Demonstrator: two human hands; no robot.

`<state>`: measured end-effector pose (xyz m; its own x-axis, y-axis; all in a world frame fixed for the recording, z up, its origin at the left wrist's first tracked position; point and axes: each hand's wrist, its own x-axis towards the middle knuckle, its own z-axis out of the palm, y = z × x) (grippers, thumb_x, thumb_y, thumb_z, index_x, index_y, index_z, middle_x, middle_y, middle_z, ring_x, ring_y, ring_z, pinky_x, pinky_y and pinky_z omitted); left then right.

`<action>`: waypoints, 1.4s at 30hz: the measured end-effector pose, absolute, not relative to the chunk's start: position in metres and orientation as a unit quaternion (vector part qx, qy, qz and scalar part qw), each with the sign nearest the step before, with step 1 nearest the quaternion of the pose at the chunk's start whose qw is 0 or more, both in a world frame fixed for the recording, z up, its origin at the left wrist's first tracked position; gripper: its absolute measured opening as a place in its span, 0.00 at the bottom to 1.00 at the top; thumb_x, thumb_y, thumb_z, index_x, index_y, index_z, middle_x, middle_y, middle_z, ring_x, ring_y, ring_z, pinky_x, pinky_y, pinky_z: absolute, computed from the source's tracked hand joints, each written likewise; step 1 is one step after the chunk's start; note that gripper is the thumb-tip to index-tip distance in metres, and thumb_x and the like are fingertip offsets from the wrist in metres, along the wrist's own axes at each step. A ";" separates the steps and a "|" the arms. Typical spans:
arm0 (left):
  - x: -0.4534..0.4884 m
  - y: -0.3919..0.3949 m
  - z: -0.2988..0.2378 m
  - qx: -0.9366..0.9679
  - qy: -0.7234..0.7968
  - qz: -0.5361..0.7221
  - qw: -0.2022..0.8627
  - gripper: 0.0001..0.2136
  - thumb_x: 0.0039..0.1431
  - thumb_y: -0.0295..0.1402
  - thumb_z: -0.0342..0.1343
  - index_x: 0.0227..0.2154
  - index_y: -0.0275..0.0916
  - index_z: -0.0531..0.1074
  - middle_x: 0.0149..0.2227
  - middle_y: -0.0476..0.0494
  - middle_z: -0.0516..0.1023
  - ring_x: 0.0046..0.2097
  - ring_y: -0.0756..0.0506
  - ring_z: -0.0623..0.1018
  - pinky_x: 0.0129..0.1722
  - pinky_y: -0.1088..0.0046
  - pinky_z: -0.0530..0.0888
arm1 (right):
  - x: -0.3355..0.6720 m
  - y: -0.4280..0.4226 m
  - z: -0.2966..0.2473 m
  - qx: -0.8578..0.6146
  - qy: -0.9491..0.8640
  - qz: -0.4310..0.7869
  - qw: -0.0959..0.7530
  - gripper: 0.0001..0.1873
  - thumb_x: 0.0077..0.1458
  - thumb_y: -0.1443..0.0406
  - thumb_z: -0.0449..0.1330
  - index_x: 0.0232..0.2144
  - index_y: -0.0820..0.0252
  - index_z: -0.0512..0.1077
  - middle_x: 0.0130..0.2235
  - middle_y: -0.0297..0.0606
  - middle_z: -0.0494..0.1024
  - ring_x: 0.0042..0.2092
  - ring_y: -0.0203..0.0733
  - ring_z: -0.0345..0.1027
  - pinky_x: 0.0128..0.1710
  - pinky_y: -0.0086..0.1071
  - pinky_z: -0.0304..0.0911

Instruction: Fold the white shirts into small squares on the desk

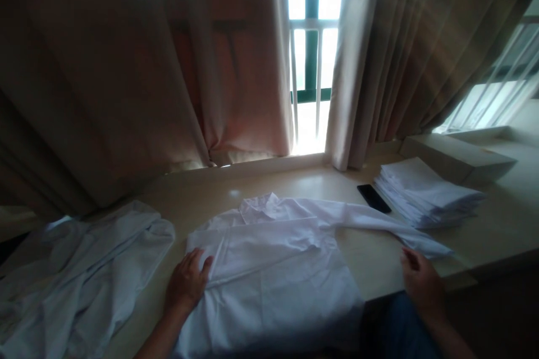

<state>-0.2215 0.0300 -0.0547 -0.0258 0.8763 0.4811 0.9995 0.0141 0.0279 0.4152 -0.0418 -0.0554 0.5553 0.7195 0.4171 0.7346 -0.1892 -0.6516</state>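
Note:
A white long-sleeved shirt point(278, 269) lies spread on the table, its collar toward the window. One sleeve stretches out to the right, and the body is creased across the chest. My left hand point(187, 280) rests on the shirt's left edge, fingers stretched out and thumb apart. Close by the end of the right sleeve point(387, 224) is my right hand point(421, 283), its fingers curled in. No cloth shows between those fingers, and whether they touch the sleeve is unclear. The left sleeve is not visible.
At left lies a loose heap of white clothing point(96, 275). A black phone point(374, 198) sits beside a stack of folded white garments point(425, 190) at right. Behind that is a pale box-like block point(458, 160). Curtains point(236, 78) hang along the table's point(366, 277) far edge.

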 end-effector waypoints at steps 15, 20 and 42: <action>-0.002 0.032 -0.026 -0.801 -0.572 -0.131 0.116 0.29 0.62 0.49 0.43 0.61 0.38 0.58 0.64 0.38 0.60 0.66 0.38 0.55 0.63 0.53 0.56 | 0.393 -0.016 -0.063 -0.671 -0.679 -0.037 0.296 0.10 0.59 0.63 0.52 0.38 0.59 0.72 0.37 0.42 0.75 0.42 0.47 0.67 0.45 0.39 0.60; 0.093 0.047 -0.028 -0.810 -0.574 -0.114 0.038 0.30 0.59 0.53 0.45 0.64 0.54 0.51 0.68 0.45 0.49 0.68 0.36 0.50 0.62 0.48 0.52 | 0.387 -0.017 -0.054 -0.694 -0.655 -0.025 0.300 0.10 0.59 0.65 0.51 0.36 0.58 0.72 0.36 0.41 0.75 0.42 0.46 0.67 0.45 0.37 0.59; 0.121 0.055 -0.034 -0.814 -0.575 -0.086 0.016 0.29 0.61 0.50 0.43 0.65 0.52 0.49 0.68 0.45 0.49 0.68 0.36 0.48 0.63 0.47 0.47 | 0.549 -0.015 -0.058 -0.871 -0.244 0.064 0.421 0.35 0.40 0.45 0.64 0.39 0.70 0.72 0.37 0.56 0.75 0.41 0.57 0.69 0.42 0.45 0.62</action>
